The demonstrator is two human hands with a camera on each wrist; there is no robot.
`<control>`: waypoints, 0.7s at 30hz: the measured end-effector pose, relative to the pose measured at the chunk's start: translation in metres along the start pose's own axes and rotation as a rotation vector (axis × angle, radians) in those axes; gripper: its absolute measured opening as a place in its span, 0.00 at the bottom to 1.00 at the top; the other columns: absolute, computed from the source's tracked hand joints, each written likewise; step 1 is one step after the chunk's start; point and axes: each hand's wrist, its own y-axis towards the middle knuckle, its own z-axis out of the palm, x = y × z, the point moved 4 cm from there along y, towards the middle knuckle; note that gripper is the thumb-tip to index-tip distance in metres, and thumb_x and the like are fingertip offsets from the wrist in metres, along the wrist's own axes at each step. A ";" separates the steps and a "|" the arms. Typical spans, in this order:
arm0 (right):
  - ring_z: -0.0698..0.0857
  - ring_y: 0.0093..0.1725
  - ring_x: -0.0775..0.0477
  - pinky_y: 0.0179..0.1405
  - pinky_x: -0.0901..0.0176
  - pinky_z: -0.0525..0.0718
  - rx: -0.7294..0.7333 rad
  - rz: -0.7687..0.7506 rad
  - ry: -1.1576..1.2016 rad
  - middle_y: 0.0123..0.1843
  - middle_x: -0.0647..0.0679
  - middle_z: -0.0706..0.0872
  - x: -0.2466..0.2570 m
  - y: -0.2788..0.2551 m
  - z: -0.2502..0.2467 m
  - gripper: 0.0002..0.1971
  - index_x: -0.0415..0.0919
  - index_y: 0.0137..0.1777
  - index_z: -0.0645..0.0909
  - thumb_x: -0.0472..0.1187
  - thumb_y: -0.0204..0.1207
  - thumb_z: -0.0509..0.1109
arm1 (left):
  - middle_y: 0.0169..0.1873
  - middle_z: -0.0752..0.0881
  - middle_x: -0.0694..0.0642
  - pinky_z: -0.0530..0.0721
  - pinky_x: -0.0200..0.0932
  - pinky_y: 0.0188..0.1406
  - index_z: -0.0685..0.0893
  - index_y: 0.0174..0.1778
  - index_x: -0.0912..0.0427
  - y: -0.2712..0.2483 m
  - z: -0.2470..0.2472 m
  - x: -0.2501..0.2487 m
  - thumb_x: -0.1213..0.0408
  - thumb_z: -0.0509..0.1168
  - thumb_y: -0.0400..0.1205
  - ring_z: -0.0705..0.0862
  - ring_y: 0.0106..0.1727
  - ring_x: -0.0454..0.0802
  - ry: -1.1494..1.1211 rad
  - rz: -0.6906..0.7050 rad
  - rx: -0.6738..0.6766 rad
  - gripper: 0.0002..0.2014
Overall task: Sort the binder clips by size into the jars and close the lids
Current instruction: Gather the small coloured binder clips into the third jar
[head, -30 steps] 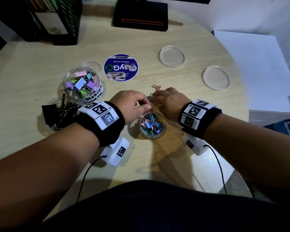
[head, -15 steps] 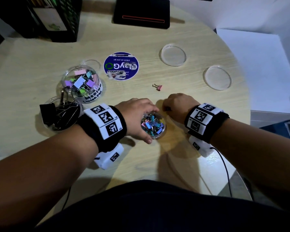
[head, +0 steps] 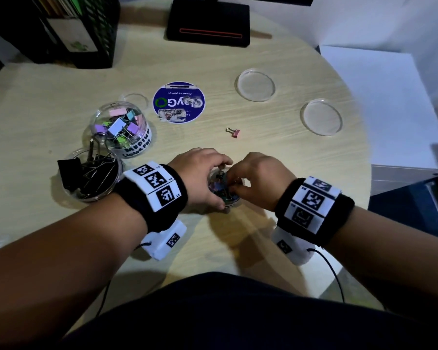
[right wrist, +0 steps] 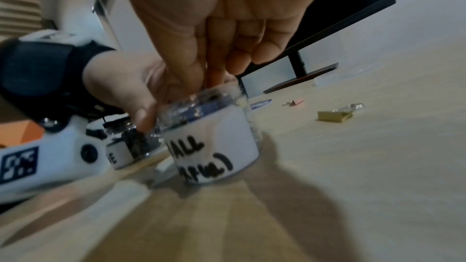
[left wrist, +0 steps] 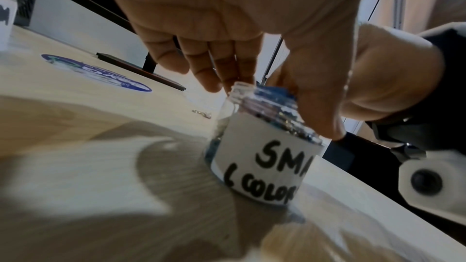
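Fingers of the left hand [head: 200, 173] curled round the small jar [left wrist: 262, 158], holding it on the table [head: 61, 102]. The right hand [head: 261, 180] pinched something tiny over its mouth; what, I cannot tell. The pink clip [head: 234, 132] lay farther away, nearer the right hand, long side left-right.

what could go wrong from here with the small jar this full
The small jar looks filled to its rim, so the right hand pressing in at the mouth could spill clips. The pink clip and gold clip lie loose on the table and might be missed before the lids go on.
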 end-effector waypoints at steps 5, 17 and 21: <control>0.84 0.35 0.41 0.34 0.58 0.81 -0.025 -0.085 -0.080 0.34 0.50 0.90 0.005 0.000 0.004 0.09 0.48 0.40 0.90 0.43 0.61 0.71 | 0.62 0.78 0.45 0.71 0.41 0.65 0.76 0.67 0.45 -0.001 0.002 0.002 0.47 0.81 0.57 0.73 0.65 0.47 0.011 -0.003 0.010 0.41; 0.81 0.60 0.42 0.59 0.52 0.80 0.206 0.467 -0.164 0.62 0.46 0.81 -0.063 -0.001 -0.005 0.21 0.49 0.66 0.79 0.43 0.72 0.71 | 0.65 0.77 0.41 0.72 0.42 0.66 0.74 0.68 0.42 0.002 -0.002 0.004 0.44 0.79 0.60 0.74 0.66 0.46 0.038 -0.069 -0.028 0.40; 0.81 0.56 0.40 0.51 0.55 0.79 0.324 0.411 -0.246 0.57 0.44 0.82 -0.059 0.002 0.010 0.14 0.45 0.60 0.83 0.40 0.75 0.66 | 0.64 0.77 0.41 0.73 0.43 0.65 0.74 0.68 0.42 0.004 -0.005 0.002 0.44 0.79 0.60 0.74 0.65 0.45 0.044 -0.077 -0.041 0.39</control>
